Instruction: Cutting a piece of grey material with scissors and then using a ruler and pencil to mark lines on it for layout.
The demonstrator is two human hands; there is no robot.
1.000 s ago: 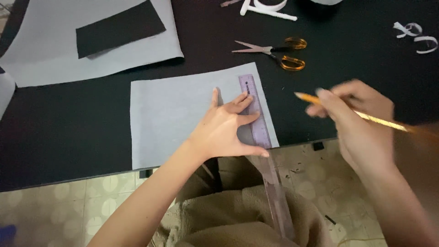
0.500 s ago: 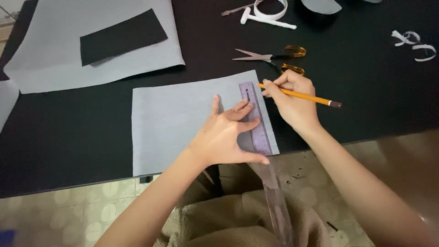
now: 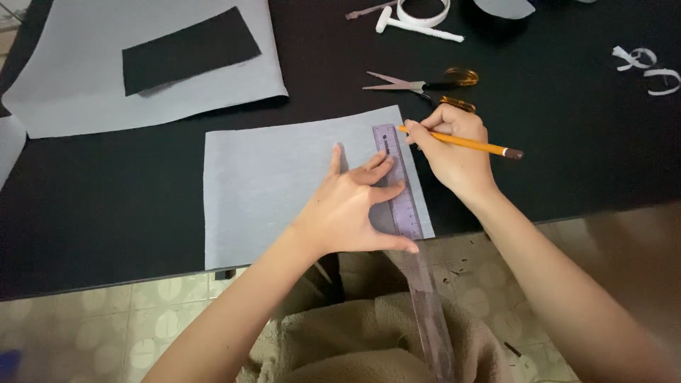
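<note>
Currently the step in hand appears to be ruling a line: the left hand (image 3: pixel 349 211) lies flat with fingers splayed, pinning a clear ruler (image 3: pixel 401 191) along the right edge of a grey sheet (image 3: pixel 269 177) at the worktop's (image 3: pixel 106 206) near edge; the right hand (image 3: pixel 454 145) is closed around a yellow pencil (image 3: pixel 461 142), tip probably touching the ruler's far end; the next move calls for steady ruler pressure; scissors (image 3: pixel 422 86) lie just beyond; no containers are visible.

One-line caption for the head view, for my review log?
Left hand presses ruler on grey sheet; right hand sets pencil against its edge.
</note>
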